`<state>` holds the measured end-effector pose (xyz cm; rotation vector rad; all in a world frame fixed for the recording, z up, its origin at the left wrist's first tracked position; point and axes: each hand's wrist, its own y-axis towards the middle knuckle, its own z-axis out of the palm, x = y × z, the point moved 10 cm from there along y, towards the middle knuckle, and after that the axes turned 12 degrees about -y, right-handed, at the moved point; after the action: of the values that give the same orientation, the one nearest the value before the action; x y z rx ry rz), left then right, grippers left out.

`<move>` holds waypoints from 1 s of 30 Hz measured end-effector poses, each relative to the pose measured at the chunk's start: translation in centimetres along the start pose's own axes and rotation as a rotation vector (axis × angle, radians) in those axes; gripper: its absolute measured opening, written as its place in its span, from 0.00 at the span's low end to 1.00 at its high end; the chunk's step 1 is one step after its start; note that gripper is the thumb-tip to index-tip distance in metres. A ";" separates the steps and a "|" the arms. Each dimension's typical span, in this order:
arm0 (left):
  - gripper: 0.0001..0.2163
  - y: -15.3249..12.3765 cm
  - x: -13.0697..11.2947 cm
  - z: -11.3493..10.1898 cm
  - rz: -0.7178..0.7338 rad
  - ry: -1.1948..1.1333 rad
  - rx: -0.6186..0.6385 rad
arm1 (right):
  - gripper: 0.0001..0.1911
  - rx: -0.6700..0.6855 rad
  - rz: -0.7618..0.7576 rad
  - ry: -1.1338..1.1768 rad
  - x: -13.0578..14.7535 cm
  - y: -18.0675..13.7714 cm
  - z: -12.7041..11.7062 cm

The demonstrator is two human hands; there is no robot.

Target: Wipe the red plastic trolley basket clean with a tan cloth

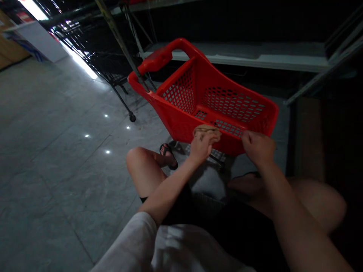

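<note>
Near: our left hand (202, 146), fingers bent over a tan cloth (207, 129), which we hold at the near wall of the red cart. Right hand (258, 148), one, curled at the right end of the near rim; whether it clasps the rim we cannot tell. Middle: red cart (181, 126), one, perforated, handle to the far left. Far left: dark wire cart (93, 49). Far: pale shelf (241, 60), behind the red cart.

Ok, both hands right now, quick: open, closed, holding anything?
Left hand: closed on what looks like a tan cloth, by the red cart.
Right hand: closed at the cart's near rim; actual grip hidden.
</note>
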<state>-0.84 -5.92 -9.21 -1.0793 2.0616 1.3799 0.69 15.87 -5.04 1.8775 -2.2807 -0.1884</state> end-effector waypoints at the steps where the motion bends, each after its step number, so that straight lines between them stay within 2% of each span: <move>1: 0.14 1.0 1.5 -3.3 -0.043 0.011 -0.113 | 0.19 -0.019 -0.003 0.017 -0.1 -0.1 -0.1; 3: 0.14 2.4 4.8 -10.4 -0.198 0.056 -0.439 | 0.18 -0.045 -0.008 0.045 0.0 -0.2 -0.2; 4: 0.14 2.9 6.1 -12.9 -0.274 0.074 -0.567 | 0.17 -0.047 -0.006 0.052 0.1 -0.2 -0.3; 6: 0.15 3.9 7.3 -15.2 -0.365 0.093 -0.696 | 0.16 -0.022 0.000 0.054 0.3 -0.2 -0.2; 7: 0.15 4.3 7.4 -15.1 -0.385 0.093 -0.707 | 0.16 -0.002 0.001 0.051 0.5 -0.1 -0.2; 8: 0.16 4.4 7.1 -14.3 -0.392 0.089 -0.689 | 0.16 0.020 -0.003 0.046 0.8 -0.1 -0.2; 10: 0.16 3.9 5.8 -10.8 -0.384 0.070 -0.590 | 0.17 0.053 0.008 0.024 1.1 0.1 -0.3; 15: 0.17 -1.1 1.2 1.4 -0.277 -0.109 -0.115 | 0.17 0.088 0.023 -0.019 1.1 0.4 -0.1; 17: 0.20 -2.6 0.2 3.7 -0.209 -0.185 -0.010 | 0.19 0.085 0.009 -0.020 1.1 0.3 0.0; 18: 0.21 -2.9 0.1 3.8 -0.180 -0.205 0.005 | 0.20 0.077 0.008 -0.022 1.1 0.3 0.0; 20: 0.20 -2.6 0.8 2.3 -0.137 -0.212 -0.004 | 0.20 0.057 0.000 -0.020 1.3 0.2 -0.2; 23: 0.18 -0.7 3.6 -2.8 -0.129 -0.168 -0.104 | 0.20 0.024 -0.008 -0.005 1.9 -0.1 -0.4; 26: 0.16 0.7 8.2 -10.0 -0.327 -0.039 -0.448 | 0.20 -0.001 0.006 0.006 2.2 -0.3 -0.4; 27: 0.16 0.6 9.4 -11.6 -0.417 0.001 -0.563 | 0.20 -0.006 0.010 0.009 2.3 -0.3 -0.4; 28: 0.17 0.3 10.0 -12.3 -0.494 0.029 -0.647 | 0.20 -0.010 0.012 0.012 2.4 -0.3 -0.4; 30: 0.17 -0.5 9.8 -11.1 -0.575 0.040 -0.706 | 0.20 -0.012 0.009 0.016 2.4 -0.3 -0.4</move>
<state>-5.65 -19.70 -11.88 -1.8028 1.1113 1.7832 0.60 13.45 -4.58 1.8559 -2.2718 -0.1852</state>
